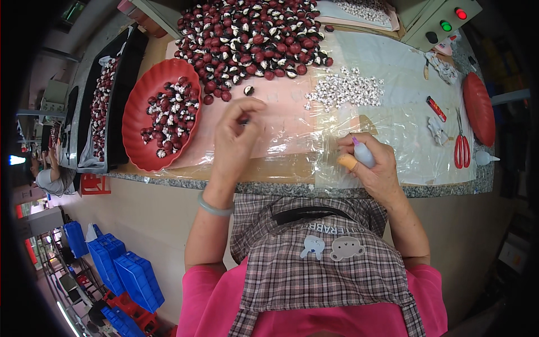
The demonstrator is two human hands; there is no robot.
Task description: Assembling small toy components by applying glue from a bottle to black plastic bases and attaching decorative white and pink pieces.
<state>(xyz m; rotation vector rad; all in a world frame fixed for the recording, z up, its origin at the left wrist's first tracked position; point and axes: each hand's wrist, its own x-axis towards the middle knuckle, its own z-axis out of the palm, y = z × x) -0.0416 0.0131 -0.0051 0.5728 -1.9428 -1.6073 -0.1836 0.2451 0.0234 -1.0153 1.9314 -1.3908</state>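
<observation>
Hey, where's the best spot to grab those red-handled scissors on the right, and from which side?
Probably by the red handle loops of the scissors, which lie at the near end toward the table edge. Come from above and the near side; they lie flat on the plastic sheet, blades pointing away.

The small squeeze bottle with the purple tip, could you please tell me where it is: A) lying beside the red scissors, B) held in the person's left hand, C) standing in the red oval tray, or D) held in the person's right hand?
D: the small squeeze bottle sits in the grip of the right hand at the table's near edge, while the left hand is raised over the plastic sheet, apart from it.
</observation>
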